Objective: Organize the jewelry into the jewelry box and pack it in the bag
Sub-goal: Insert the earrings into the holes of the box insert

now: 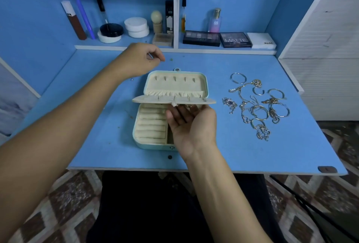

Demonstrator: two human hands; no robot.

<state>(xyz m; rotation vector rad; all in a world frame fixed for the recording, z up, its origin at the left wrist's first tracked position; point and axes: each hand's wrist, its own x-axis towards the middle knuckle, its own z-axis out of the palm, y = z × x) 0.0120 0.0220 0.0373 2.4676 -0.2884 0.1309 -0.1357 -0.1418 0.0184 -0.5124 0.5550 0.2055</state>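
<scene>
Blue-painted shelving was seen behind a matte blue worktop (97, 145), on which the pale, velvet-lined jewelry box (153, 143) lay open. Its stiff earring panel (151, 100), already studded, was propped on the right hand's (191, 124) straight fingers. Most glinting metal jewelry (258, 104) remained heaped beside it, no bag was visible, and something small, perhaps a thin ring, was pinched by the left hand (141, 59).

A pale mint jewelry box (205, 79) with cream lining sits on a blue table (233, 151) beside silver-gold jewelry (258, 104).

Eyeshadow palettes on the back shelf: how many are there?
2, side by side in the shelf's right compartment: a long dark palette on the left, and a black one marked MATTE right of it.
</scene>
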